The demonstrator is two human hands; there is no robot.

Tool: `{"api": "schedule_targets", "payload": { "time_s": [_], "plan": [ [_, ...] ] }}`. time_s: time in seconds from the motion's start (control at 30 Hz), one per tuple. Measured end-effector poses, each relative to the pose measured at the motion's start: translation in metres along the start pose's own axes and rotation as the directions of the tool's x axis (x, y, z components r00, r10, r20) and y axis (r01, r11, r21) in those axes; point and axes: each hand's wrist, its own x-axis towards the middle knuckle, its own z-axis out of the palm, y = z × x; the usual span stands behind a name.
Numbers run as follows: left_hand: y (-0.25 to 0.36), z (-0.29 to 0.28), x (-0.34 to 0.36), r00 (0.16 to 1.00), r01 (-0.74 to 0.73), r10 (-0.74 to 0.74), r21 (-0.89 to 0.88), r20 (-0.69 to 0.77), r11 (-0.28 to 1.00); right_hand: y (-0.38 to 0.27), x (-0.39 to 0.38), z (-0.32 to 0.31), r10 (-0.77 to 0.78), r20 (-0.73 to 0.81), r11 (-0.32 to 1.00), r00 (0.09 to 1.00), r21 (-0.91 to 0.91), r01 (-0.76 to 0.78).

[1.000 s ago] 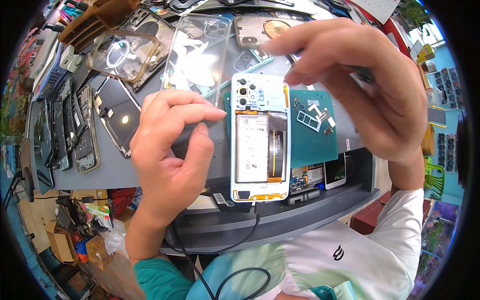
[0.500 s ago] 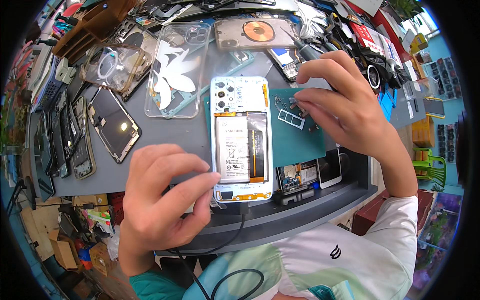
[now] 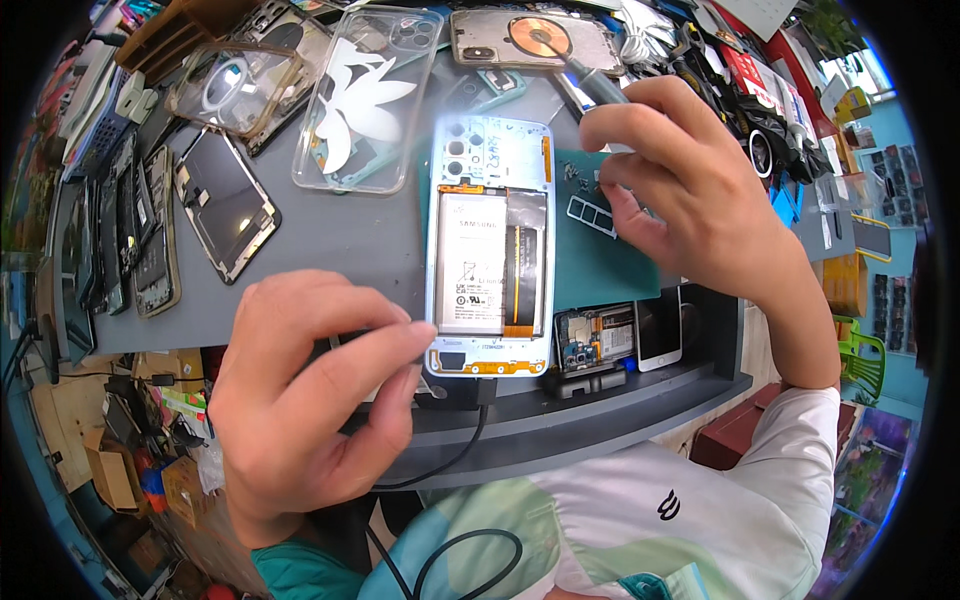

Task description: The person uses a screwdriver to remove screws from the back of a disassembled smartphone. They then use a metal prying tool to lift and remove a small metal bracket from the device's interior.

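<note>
An opened light-blue phone (image 3: 475, 262), battery and camera lenses exposed, lies upright in view, partly over a green mat (image 3: 595, 275), with a black cable (image 3: 483, 420) at its bottom end. My left hand (image 3: 310, 400) has loosely bent, parted fingers, its index fingertip at the phone's lower left corner. My right hand (image 3: 690, 205) is curled over the mat's small parts (image 3: 578, 175), beside a silver tray (image 3: 590, 217); thumb and fingers are pinched, and what is between them is hidden. A grey pen-like tool (image 3: 592, 82) shows just beyond it.
Clear cases (image 3: 365, 120), dismantled phones (image 3: 155, 230) and a back with a copper coil (image 3: 495, 40) crowd the desk (image 3: 330, 250). Tangled tools (image 3: 700, 70) pile at back right. More phones (image 3: 600, 350) sit in a front recess; a green chair (image 3: 862, 355) stands right.
My right hand has come down from its raised position onto the small parts, its fingers now more curled. My left hand has moved down from beside the phone's upper half to its lower corner.
</note>
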Motion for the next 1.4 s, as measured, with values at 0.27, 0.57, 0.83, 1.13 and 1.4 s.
{"api": "schedule_targets", "payload": {
  "time_s": [0.27, 0.57, 0.83, 1.13, 1.4],
  "plan": [
    [0.003, 0.015, 0.018, 0.998, 0.04, -0.043, -0.065, -0.045, 0.997, -0.011, 0.007, -0.013, 0.051, -0.133, 0.968, 0.99, 0.25, -0.017],
    [0.007, 0.044, 0.034, 0.958, -0.211, 0.232, 0.134, -0.169, 0.968, -0.049, 0.031, 0.001, 0.197, -0.174, 0.778, 0.965, 0.627, -0.046],
    [0.004, 0.043, 0.035, 0.958, -0.182, 0.226, 0.236, -0.174, 0.955, -0.047, 0.037, 0.004, 0.228, -0.033, 0.758, 0.973, 0.633, -0.156],
    [-0.022, 0.034, 0.033, 0.991, -0.037, 0.045, 0.07, -0.127, 0.997, -0.031, 0.023, -0.009, 0.321, -0.037, 0.784, 0.946, 0.571, -0.244],
    [-0.014, 0.023, 0.026, 0.941, -0.299, 0.257, 0.192, 0.219, 0.935, -0.03, -0.02, -0.002, 0.249, -0.156, 0.926, 0.956, 0.328, -0.188]
  ]
}}
